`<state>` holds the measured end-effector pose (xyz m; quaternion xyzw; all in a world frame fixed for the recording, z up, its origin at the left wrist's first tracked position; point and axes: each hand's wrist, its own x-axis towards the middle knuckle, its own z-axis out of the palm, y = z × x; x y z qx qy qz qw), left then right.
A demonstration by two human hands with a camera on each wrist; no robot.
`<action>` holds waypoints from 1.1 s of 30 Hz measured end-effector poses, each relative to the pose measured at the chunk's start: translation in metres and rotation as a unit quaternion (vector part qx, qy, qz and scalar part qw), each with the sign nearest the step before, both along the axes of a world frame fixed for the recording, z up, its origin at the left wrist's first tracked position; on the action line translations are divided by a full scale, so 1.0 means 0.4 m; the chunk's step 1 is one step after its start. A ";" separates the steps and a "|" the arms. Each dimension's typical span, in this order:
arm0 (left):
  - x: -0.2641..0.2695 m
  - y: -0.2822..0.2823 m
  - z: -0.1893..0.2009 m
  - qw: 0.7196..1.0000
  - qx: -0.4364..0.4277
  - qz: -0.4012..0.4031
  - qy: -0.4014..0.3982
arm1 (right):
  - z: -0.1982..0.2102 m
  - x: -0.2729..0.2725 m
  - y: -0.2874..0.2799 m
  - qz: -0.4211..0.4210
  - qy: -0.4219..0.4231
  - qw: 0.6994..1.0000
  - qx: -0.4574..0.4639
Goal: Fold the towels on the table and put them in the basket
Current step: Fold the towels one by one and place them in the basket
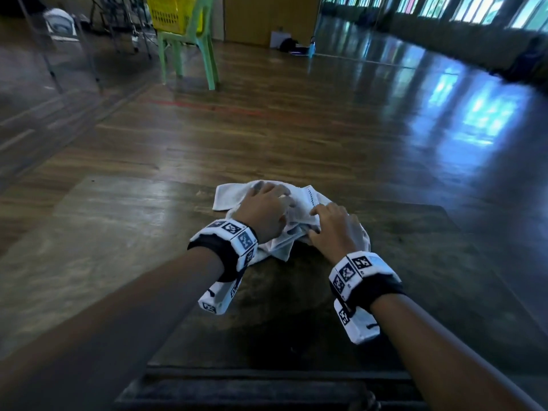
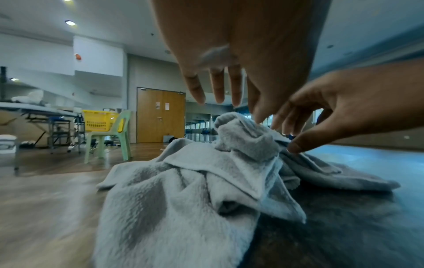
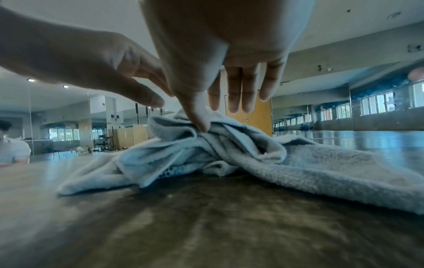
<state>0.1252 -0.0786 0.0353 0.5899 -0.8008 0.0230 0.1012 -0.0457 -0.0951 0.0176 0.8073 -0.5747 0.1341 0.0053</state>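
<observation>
A crumpled white towel (image 1: 305, 200) lies bunched on the dark table (image 1: 385, 262) in front of me. My left hand (image 1: 278, 203) hovers over the heap's left side with straight, spread fingers (image 2: 216, 90); one fingertip touches the top fold of the towel (image 2: 183, 199). My right hand (image 1: 323, 221) is at the heap's right side. In the right wrist view its fingers (image 3: 234, 98) are straight and its thumb presses down on a fold of the towel (image 3: 321, 163). Neither hand grips cloth. The yellow basket (image 1: 172, 13) sits on a green chair (image 1: 189, 46) far behind the table.
Shiny wooden floor stretches beyond the table to the chair (image 2: 107, 141) with the basket (image 2: 98, 123). Folding tables with gear (image 2: 34, 112) stand at the far left. A person in a white shirt (image 3: 11, 150) sits off to the left. Mirrors line the walls.
</observation>
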 end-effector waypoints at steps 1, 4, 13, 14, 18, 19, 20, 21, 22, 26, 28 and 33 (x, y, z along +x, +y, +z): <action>-0.008 -0.022 -0.007 1.000 0.009 -0.011 -0.021 | -0.010 -0.004 -0.018 0.003 0.014 1.000 -0.003; -0.024 -0.055 -0.035 0.996 0.008 -0.020 -0.084 | -0.032 -0.013 -0.053 0.004 0.019 1.000 -0.007; -0.046 -0.022 -0.007 0.997 -0.080 0.001 -0.013 | 0.019 -0.051 -0.012 0.028 -0.075 0.996 -0.045; -0.047 -0.010 0.008 0.996 -0.091 -0.004 -0.004 | 0.038 -0.054 -0.002 0.029 -0.082 0.995 -0.045; -0.043 0.051 0.095 0.992 -0.116 -0.015 0.036 | 0.145 -0.054 0.060 0.033 -0.088 0.995 -0.041; -0.038 0.065 0.119 0.993 -0.110 -0.011 0.043 | 0.174 -0.052 0.070 0.044 -0.093 0.994 -0.045; -0.032 0.078 0.146 0.993 -0.105 -0.006 0.053 | 0.206 -0.049 0.080 0.056 -0.101 0.992 -0.051; -0.023 0.097 0.181 0.992 -0.108 -0.001 0.067 | 0.247 -0.043 0.095 0.068 -0.110 0.990 -0.058; -0.015 0.114 0.210 0.990 -0.113 0.006 0.084 | 0.282 -0.037 0.108 0.077 -0.117 0.988 -0.063; 0.027 0.197 0.354 0.970 -0.157 0.025 0.185 | 0.444 0.001 0.178 0.105 -0.187 0.972 -0.094; 0.052 0.240 0.422 0.955 -0.181 0.024 0.235 | 0.512 0.020 0.206 0.120 -0.239 0.960 -0.087; 0.119 0.332 0.534 0.925 -0.206 0.054 0.314 | 0.655 0.073 0.282 0.170 -0.262 0.946 -0.086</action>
